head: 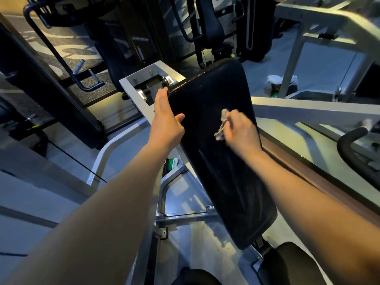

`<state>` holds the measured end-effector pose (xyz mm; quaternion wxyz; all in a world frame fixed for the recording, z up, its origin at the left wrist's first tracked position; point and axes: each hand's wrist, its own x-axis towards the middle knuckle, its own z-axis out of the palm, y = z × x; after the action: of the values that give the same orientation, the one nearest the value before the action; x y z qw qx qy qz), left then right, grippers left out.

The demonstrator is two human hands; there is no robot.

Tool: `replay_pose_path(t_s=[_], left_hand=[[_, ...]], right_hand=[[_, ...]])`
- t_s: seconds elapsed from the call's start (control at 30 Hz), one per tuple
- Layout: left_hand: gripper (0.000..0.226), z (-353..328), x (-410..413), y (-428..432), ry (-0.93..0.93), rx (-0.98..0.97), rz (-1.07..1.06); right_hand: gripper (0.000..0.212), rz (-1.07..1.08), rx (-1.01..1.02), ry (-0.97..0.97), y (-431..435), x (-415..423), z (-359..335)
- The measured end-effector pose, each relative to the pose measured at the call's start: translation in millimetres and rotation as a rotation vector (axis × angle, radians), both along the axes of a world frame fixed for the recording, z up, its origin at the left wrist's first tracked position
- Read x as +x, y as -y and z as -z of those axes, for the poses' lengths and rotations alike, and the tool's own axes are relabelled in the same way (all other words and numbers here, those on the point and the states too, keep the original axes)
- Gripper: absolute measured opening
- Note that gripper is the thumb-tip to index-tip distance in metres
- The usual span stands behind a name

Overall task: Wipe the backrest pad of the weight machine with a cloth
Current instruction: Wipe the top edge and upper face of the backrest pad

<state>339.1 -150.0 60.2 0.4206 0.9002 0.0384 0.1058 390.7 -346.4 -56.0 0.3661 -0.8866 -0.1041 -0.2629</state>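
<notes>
The left hand (167, 120) lies flat and spread along the left edge of the backrest pad (220, 153), fingers stretched up the rim toward the pad's far corner, thumb hooked over onto the black face, gripping nothing else. Just left of those fingers sits the pale metal frame (131, 83) with a black pivot block and a shiny roller. To the right of this hand, across a strip of bare pad, the right hand (241, 130) is curled tight on a crumpled grey cloth (222, 124), which sticks out on the thumb side and presses on the pad's upper half; the hand is blurred. The pad is a long black cushion, its long axis running from the far rounded end above both hands down to the near end by the person's knee. Beyond the right hand, on the floor, a white plastic bag (280, 83) holds dark contents with a bit of green, partly screened by a grey frame post (292, 64).
</notes>
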Motion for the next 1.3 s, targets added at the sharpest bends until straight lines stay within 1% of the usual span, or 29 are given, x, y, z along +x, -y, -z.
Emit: replay_pose_path(t_s=[0.03, 0.13, 0.2, 0.23, 0.27, 0.33, 0.4, 0.43, 0.47, 0.53, 0.57, 0.6, 0.63, 0.7, 0.8, 0.87, 0.9, 0.97, 1.0, 1.07, 1.13, 1.2, 1.3], left_hand=[[0.095, -0.4, -0.5, 0.0, 0.000, 0.002, 0.006], [0.096, -1.5, -1.1, 0.9, -0.004, 0.000, 0.008], [0.098, -1.2, -0.7, 2.8, -0.001, -0.009, 0.000], [0.099, -0.5, -0.3, 3.5, 0.003, -0.013, -0.004], [0.100, 0.1, 0.2, 4.0, 0.003, -0.014, -0.008], [0.099, 1.1, 1.1, 3.9, 0.006, 0.002, -0.010], [0.098, 1.6, 1.1, 2.8, 0.009, 0.030, -0.009], [0.097, 1.2, 1.1, 2.8, 0.007, 0.039, -0.009], [0.096, 0.5, 1.0, 2.8, 0.006, 0.042, -0.008], [0.096, 0.6, 1.5, 1.1, 0.018, 0.043, -0.006], [0.097, 1.0, 1.6, 0.7, 0.020, 0.038, -0.009], [0.099, 1.6, 1.3, 1.5, 0.016, 0.032, -0.013], [0.100, 2.3, 1.2, 2.9, 0.013, 0.029, -0.016], [0.101, 3.2, 1.8, 4.7, 0.019, 0.029, -0.022], [0.102, 3.2, 2.8, 4.4, 0.017, 0.028, -0.027], [0.101, 3.2, 2.6, 3.2, 0.015, 0.023, -0.017], [0.101, 2.9, 2.2, 3.2, 0.016, 0.021, -0.011], [0.099, 2.7, 1.9, 3.7, 0.023, 0.023, -0.009], [0.099, 2.6, 1.6, 4.2, 0.026, 0.027, -0.014], [0.100, 3.0, 1.8, 5.5, 0.024, 0.024, -0.022], [0.104, 4.0, 2.3, 6.7, 0.022, 0.001, -0.018], [0.107, 4.9, 3.1, 7.5, 0.019, -0.014, -0.018], [0.106, 4.4, 3.7, 7.1, 0.018, 0.007, -0.027]], right_hand=[[0.007, 0.072, 0.041, -0.034, 9.1, 12.0, -5.9], [0.012, 0.289, 0.264, -0.142, 16.0, 32.9, -18.4], [0.014, 0.329, 0.357, -0.142, -3.8, 22.0, -14.7], [0.012, 0.285, 0.364, -0.116, -15.4, 11.0, -9.5], [0.010, 0.206, 0.322, -0.083, -23.4, -0.1, -2.7], [0.005, 0.051, 0.171, -0.021, -21.8, -12.0, 8.7], [0.005, 0.012, 0.015, 0.028, -1.4, 2.3, 7.4], [0.006, 0.040, 0.000, 0.022, 8.5, 12.7, 5.3], [0.007, 0.103, 0.043, -0.023, 16.7, 22.4, 1.4], [0.011, 0.292, 0.256, -0.154, 28.6, 40.5, -5.5], [0.012, 0.356, 0.345, -0.194, 30.5, 45.5, -6.7], [0.012, 0.386, 0.390, -0.203, 28.8, 44.4, -7.8], [0.012, 0.380, 0.414, -0.201, 23.7, 38.7, -6.2], [0.010, 0.273, 0.421, -0.181, 3.7, 15.0, 2.1], [0.008, 0.045, 0.260, -0.172, -6.2, -16.0, 18.6], [0.006, 0.036, 0.156, -0.132, 13.1, -5.2, 13.8], [0.006, 0.097, 0.176, -0.139, 25.6, 7.1, 9.8], [0.010, 0.260, 0.337, -0.189, 47.8, 30.3, -2.2], [0.013, 0.305, 0.407, -0.233, 54.2, 39.0, -4.2], [0.016, 0.308, 0.456, -0.305, 50.0, 43.6, -1.6], [0.013, 0.308, 0.513, -0.303, 27.4, 27.0, 2.1], [0.012, 0.230, 0.524, -0.251, -1.4, 0.1, 11.0], [0.009, -0.019, 0.358, -0.259, -20.8, -33.8, 25.6]])
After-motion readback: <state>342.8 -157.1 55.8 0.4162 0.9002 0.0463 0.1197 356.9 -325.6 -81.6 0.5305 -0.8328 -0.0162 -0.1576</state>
